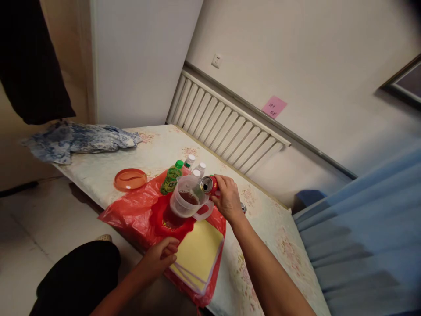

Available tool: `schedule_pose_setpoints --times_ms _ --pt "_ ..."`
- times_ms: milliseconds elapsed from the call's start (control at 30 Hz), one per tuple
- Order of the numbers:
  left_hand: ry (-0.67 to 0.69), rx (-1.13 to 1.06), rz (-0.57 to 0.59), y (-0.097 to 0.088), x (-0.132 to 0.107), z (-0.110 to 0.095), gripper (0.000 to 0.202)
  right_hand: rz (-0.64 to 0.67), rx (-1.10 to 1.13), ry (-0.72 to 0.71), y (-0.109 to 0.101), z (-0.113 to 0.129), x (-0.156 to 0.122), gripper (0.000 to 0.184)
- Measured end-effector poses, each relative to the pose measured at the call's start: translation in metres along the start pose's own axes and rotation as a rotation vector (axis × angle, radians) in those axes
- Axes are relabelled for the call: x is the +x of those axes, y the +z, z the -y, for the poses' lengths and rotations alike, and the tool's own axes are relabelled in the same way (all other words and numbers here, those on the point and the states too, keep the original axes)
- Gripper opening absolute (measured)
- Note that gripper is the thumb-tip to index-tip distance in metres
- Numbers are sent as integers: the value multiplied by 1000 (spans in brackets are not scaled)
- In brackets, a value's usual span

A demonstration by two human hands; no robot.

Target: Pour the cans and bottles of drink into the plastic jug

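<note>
My right hand [228, 197] is wrapped round a red drink can [213, 183]. The can lies on its side at the rim of a clear plastic measuring jug [184, 204], its opened top facing the jug. Dark brown liquid with a paler layer below its surface shows in the jug, which stands in a red scalloped dish [157, 221]. My left hand [161, 256] is loosely half curled, with nothing visible in it, close to the dish's near edge and a stack of yellow paper [200, 248].
Behind the jug stand a green-capped bottle [171, 177] and several white-capped bottles [189, 163]. An orange round lid [130, 180] lies left, beside red plastic sheeting [131, 210]. Another can [243, 207] is partly hidden behind my right wrist. A radiator [226, 123] lines the wall.
</note>
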State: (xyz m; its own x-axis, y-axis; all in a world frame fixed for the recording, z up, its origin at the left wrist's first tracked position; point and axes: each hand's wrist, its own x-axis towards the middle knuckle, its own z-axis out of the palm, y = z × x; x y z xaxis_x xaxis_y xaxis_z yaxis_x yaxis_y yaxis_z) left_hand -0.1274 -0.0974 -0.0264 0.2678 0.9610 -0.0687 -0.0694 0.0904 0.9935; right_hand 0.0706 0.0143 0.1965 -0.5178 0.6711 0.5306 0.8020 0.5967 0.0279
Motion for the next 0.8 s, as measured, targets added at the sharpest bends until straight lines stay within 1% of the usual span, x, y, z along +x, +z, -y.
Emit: schedule_pose_setpoints --times_ms 133,233,333,433,533,600,667,800 --pt "-2 -7 9 -1 0 3 46 7 0 0 -1 2 0 66" --pt "-7 2 15 -1 -1 0 46 -7 56 33 1 -1 0 66" --pt "-15 34 24 -1 -2 -7 48 -62 230 164 7 -8 1 63" --pt "-21 60 43 -2 -5 -14 49 -85 515 342 12 -18 0 55" --pt "-30 71 57 -2 -8 -19 49 -104 689 489 11 -29 -6 54" --pt "-38 81 63 -1 -9 -20 50 -138 733 544 6 -34 -13 54" --pt "-45 98 60 1 -8 -20 51 -166 787 574 0 -38 -22 49" --pt "-62 148 29 12 -5 -18 51 -229 924 651 -9 -48 -48 41"
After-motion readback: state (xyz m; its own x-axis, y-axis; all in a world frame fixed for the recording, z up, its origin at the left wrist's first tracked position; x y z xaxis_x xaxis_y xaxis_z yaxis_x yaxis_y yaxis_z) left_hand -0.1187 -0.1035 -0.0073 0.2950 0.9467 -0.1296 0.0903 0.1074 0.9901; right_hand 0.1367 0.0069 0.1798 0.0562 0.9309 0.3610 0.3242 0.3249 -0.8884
